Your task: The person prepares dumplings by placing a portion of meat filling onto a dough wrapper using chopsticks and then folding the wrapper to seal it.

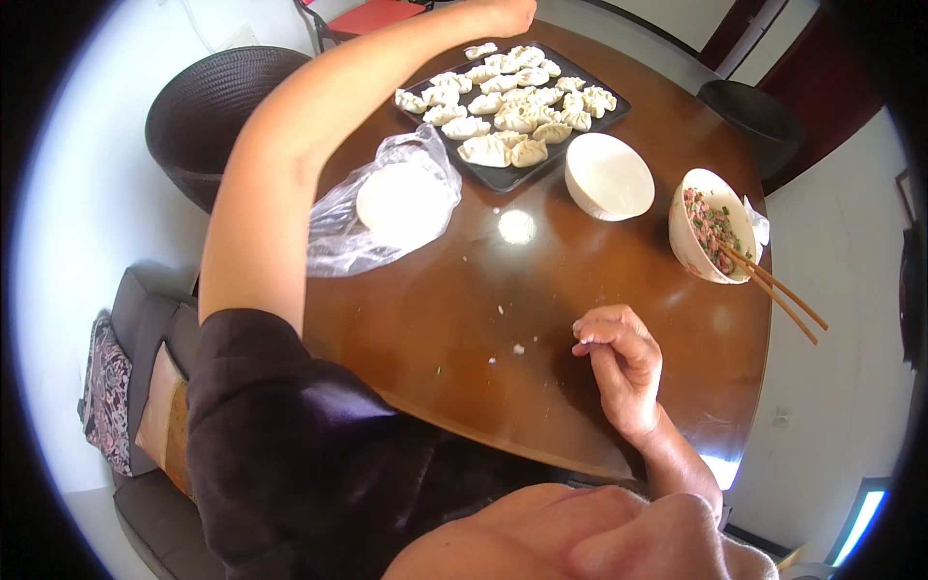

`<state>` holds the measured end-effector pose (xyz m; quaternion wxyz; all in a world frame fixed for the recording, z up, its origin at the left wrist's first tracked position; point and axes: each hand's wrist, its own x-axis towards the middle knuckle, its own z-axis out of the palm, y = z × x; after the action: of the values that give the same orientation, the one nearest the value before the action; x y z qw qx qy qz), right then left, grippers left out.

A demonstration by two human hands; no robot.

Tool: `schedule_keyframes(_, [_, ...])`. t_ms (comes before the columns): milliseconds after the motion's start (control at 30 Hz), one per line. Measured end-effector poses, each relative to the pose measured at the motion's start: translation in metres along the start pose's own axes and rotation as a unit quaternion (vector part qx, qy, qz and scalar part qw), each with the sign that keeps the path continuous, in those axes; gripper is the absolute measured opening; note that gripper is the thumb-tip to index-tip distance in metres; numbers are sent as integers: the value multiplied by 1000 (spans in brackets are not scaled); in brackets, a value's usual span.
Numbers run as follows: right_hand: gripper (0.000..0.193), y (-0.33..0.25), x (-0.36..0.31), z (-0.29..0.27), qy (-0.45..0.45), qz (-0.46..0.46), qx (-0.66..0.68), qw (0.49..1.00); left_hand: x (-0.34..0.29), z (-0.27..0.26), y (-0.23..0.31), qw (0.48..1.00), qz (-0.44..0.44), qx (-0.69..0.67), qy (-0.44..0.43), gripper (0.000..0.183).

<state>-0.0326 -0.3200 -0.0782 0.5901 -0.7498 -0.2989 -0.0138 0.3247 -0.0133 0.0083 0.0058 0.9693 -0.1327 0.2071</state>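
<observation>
1. Where the upper border cuts the view, the left hand (509, 14) is just beyond the far edge of the black tray (498, 181); I cannot tell how its fingers are set or whether they hold anything.
2. The right hand (626, 372) is raised above the near part of the brown table (425, 319), fingers curled inward and tips drawn together toward the thumb; I cannot tell whether the pale spot there is something pinched.
3. The pleated dumplings (517, 118) lie in uneven rows on the tray, some close to its rim.
4. The widest open stretch of tabletop runs from the tray's near corner to the table's curved near edge, with a few white crumbs (519, 349) scattered on it.
5. On the left, a clear plastic bag (338, 232) with a white round mass (401, 201) narrows the room beside the left arm.
6. To the right, a white bowl (611, 177) stands near the tray; the filling bowl (684, 238) sits by the table's right edge, its chopsticks (783, 295) jutting past that edge.
7. Small reddish marks show on the filling bowl's side, too small to make out.
</observation>
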Motion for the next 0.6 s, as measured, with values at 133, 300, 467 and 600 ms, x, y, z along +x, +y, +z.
schedule_keyframes(133, [27, -2, 1, 3, -22, -10, -19, 1000, -64, -60, -11, 997, 46, -42, 35, 17])
schedule_keyframes(300, [28, -4, -8, 7, -4, -32, 4, 999, -165, -129, 16, 996, 47, -63, -32, 17])
schedule_keyframes(467, [27, -10, -10, 12, -23, -53, -18, 998, -255, -123, 16, 976, 62, -192, -81, 17])
schedule_keyframes(600, [24, -7, -8, 13, -9, -68, -45, 997, -283, -112, 17, 980, 59, -92, -165, 25])
